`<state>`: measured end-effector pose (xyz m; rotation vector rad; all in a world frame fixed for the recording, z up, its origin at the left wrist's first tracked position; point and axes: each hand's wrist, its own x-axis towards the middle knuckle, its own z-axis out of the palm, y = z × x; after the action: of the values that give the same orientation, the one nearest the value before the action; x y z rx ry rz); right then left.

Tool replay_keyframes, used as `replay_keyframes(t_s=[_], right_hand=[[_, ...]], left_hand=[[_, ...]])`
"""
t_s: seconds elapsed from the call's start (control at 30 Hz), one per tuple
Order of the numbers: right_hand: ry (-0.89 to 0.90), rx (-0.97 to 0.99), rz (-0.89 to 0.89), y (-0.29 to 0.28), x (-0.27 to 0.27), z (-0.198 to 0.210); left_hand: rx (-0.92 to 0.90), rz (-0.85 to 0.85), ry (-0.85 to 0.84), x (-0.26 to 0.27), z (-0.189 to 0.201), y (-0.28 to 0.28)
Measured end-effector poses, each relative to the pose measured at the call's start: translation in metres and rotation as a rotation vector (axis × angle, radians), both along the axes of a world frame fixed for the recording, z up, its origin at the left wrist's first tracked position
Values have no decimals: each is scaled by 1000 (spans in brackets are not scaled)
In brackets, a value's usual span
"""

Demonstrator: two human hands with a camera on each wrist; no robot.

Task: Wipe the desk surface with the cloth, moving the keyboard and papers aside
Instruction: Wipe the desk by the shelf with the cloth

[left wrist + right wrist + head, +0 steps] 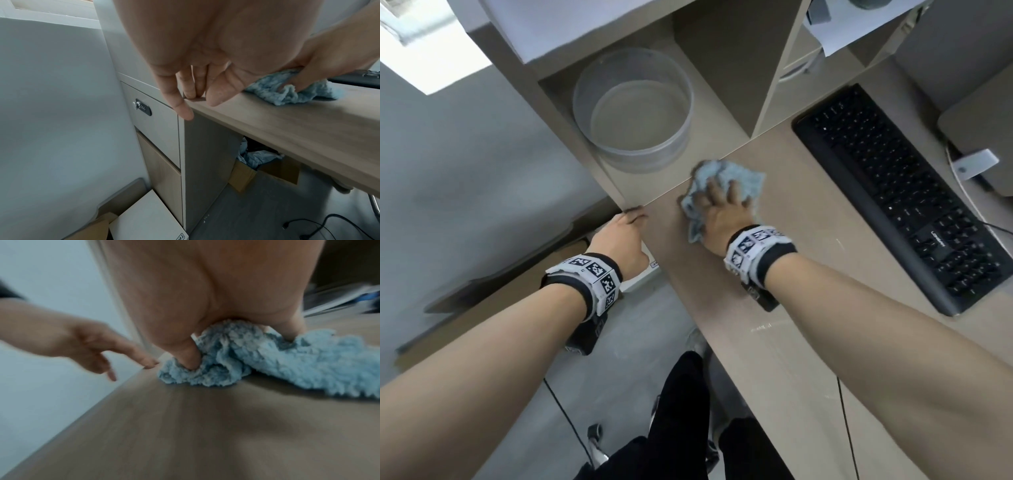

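A fluffy light blue cloth (746, 174) (287, 92) (308, 361) lies bunched on the wood-tone desk (808, 274) (185, 426) near its back left corner. My right hand (722, 198) (236, 340) presses down on it, thumb and fingers dug into the folds. My left hand (628, 222) (195, 92) holds nothing and rests its fingertips on the desk's left corner, just left of the cloth. The black keyboard (893, 198) lies to the right, pushed toward the back, clear of both hands. White papers (852, 24) sit on the shelf unit at the top right.
A clear round container (633, 109) stands on the lower shelf behind the cloth. A grey monitor base (976, 137) with cables is at the far right. Below the left corner is a locked drawer (156, 129). Cardboard boxes (257, 172) sit under the desk.
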<state>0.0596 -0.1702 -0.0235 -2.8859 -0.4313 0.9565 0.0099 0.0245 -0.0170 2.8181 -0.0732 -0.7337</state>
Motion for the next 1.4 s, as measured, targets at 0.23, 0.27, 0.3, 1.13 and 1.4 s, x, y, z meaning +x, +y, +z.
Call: replay_keyframes(t_s=[0.23,0.27,0.3,1.13,1.4], right_hand=[[7,109,320,-25,-52,-8],[-9,114,265,-39,-47,-7],[-18,117,195,-49,-39,-8],[-60,29,37,-55,-107,-10],[-68,12,-61,-155,-162,-16]], left_hand=[[-1,-14,-5,-2,-3,1],[-4,-8,-2,-3,-4,2],[-8,-4,4,-4,-4,2],[-142,171,-164,-48,-4,-37],[-88,112,-111,-51,-7,-92]])
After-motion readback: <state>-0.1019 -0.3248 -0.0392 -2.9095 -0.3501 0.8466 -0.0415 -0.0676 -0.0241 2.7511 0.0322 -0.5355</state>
